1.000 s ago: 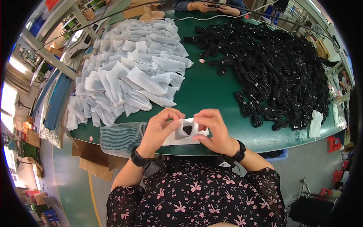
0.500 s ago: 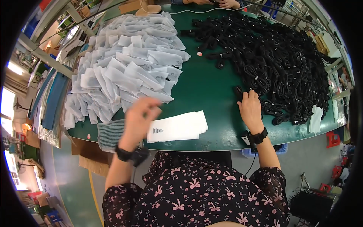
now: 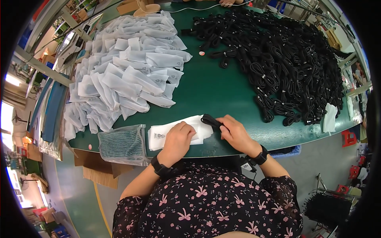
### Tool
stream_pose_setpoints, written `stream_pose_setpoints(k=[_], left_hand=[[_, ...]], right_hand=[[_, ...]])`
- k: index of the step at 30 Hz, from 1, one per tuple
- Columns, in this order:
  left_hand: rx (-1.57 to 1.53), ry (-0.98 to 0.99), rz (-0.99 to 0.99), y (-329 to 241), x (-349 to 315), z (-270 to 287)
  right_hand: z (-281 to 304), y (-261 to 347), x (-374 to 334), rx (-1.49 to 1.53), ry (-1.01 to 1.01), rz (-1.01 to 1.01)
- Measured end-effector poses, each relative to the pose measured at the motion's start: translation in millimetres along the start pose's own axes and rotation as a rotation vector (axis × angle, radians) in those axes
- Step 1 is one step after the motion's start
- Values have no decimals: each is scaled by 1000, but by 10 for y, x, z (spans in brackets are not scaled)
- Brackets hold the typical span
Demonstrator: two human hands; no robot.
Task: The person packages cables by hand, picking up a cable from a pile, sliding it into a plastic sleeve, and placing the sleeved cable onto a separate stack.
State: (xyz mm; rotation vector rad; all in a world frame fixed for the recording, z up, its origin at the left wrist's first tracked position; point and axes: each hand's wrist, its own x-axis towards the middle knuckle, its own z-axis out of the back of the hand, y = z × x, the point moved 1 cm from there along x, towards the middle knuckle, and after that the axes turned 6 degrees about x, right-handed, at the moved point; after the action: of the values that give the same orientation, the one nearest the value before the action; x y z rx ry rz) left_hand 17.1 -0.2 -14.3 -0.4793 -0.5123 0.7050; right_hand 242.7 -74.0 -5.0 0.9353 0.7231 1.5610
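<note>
A coiled black cable (image 3: 210,120) is pinched in my right hand (image 3: 237,135), its looped end pointing left over the edge of a stack of flat white bags (image 3: 159,134). My left hand (image 3: 178,142) rests on that stack with its fingers closed on the top bag near the middle. The bag's edge beside my fingertips looks slightly lifted. The stack lies at the table's near edge, with a small dark print at its left end.
Filled white bags (image 3: 127,75) lie heaped at the left of the green table (image 3: 206,87). A large pile of coiled black cables (image 3: 281,67) covers the right. Beside the stack lies a clear bag with a striped grey-green item (image 3: 122,144). Another person's hand (image 3: 228,3) shows at the far edge.
My right hand has come from the cable pile to the white stack with a coiled cable. My left hand has moved right and down onto the top bag and closed on it.
</note>
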Motion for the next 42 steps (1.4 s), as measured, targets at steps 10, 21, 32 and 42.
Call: stream_pose_setpoints(k=[10, 21, 32, 42], left_hand=[[-360, -31, 245, 38, -35, 49], [-162, -67, -198, -139, 87, 292], [-706, -58, 272, -13, 22, 700], [-983, -621, 350, 955, 134, 2021]], right_hand=[[-71, 256, -95, -295, 95, 234], [-292, 150, 72, -109, 97, 78], [-265, 627, 340, 108, -5, 514], [677, 28, 118, -546, -483, 56]])
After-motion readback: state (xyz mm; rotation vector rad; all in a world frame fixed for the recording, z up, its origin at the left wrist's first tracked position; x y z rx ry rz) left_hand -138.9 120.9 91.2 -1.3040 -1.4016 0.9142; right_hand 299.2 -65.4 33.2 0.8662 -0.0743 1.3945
